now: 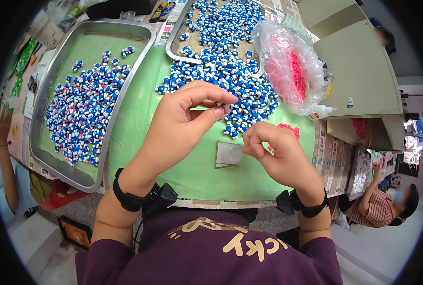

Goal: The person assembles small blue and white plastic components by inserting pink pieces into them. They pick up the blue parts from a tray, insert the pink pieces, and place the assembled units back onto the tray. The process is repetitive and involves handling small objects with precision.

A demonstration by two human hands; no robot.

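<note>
My left hand [180, 116] is over the green work surface [173, 175], its thumb and forefinger pinching a small blue-and-white figure [222, 105] mostly covered by the fingertips. Lower and to the right, my right hand [278, 149] has its fingers pressed together; whatever they hold, if anything, is hidden. Just left of those fingers lies a small square block with a clear round patch [229, 155]. Behind both hands spreads a heap of blue-and-white figures with yellow bits [235, 78]. A small pile of pink pieces [290, 129] shows partly behind my right hand.
On the left, a metal tray [112, 99] holds many figures with pink bits. Another metal tray [173, 47] stands at the back. A clear plastic bag [273, 45] of pink pieces and a white squeeze bottle [320, 111] sit at the right. Other people [380, 204] are at both sides.
</note>
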